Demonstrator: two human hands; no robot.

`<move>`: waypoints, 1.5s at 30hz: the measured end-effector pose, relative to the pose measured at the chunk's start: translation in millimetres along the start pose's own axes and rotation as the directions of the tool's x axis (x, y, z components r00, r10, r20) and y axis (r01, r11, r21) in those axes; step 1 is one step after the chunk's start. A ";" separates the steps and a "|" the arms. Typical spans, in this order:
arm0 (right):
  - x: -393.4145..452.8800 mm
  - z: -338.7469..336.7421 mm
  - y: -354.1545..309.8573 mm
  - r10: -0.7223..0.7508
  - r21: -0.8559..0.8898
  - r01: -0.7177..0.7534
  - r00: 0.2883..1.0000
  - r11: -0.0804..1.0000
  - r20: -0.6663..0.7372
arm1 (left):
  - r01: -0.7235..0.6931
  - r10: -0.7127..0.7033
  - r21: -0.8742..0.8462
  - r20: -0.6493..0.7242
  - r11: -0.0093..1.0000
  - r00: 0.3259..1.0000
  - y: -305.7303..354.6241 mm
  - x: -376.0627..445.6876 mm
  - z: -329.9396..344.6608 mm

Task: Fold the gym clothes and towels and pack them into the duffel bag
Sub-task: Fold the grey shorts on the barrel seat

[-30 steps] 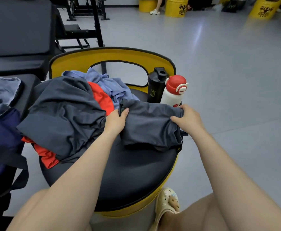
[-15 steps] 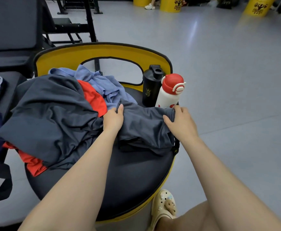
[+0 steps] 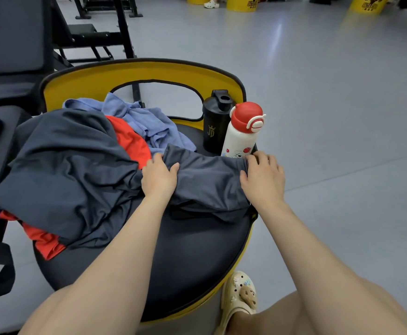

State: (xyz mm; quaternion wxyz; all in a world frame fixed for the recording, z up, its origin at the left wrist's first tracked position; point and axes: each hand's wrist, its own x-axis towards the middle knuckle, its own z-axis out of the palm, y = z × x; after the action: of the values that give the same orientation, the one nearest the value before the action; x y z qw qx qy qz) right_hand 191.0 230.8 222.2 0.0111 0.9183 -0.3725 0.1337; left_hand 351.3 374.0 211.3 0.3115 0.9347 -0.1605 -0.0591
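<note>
Black stool seat (image 3: 173, 257): grey garment (image 3: 207, 182) stretched between left hand (image 3: 159, 177), right hand (image 3: 262, 180), both pinching its ends.

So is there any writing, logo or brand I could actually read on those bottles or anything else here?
"JD", in gold under a small crown: on the black shaker bottle.
White bottle with the red cap: cartoon pictures only, no words I can read.
Yellow barrels at the far end: dark printed emblems, too blurred to read.
Clothes and cream clog: no lettering visible.
</note>
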 end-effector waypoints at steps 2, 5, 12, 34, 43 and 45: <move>1.9 0.7 -6.0 -0.082 0.037 0.087 0.989 0.995 -0.122 | -0.172 0.209 0.196 -0.186 0.965 0.960 8.3 -5.5 -3.5; 0.6 7.7 -23.9 -0.337 0.125 0.368 0.917 0.921 -0.212 | -0.595 0.676 0.339 -0.213 0.729 0.706 20.4 -6.4 2.8; -10.8 29.7 -24.2 -0.286 -0.078 0.327 0.902 0.942 0.322 | -0.560 0.444 0.470 0.343 0.682 0.828 2.5 -19.5 29.9; -3.5 8.2 -57.7 -0.254 0.104 0.232 0.877 0.967 0.407 | -0.628 0.496 0.491 0.385 0.604 0.778 -42.9 -12.4 -30.9; -3.5 2.8 -109.9 -0.365 0.219 0.303 0.861 0.928 0.355 | -0.472 0.365 0.564 0.299 0.678 0.882 -92.3 -1.7 -83.8; -3.0 3.5 -125.5 -0.387 0.230 0.322 0.853 0.918 0.349 | -0.393 0.291 0.571 0.264 0.721 0.919 -107.3 1.5 -97.8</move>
State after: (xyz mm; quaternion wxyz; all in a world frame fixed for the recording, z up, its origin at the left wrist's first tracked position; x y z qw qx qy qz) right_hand 276.0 323.0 228.0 -0.1133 0.9770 -0.1788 -0.0251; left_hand 401.5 509.6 224.9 -0.0170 0.9308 -0.3648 -0.0178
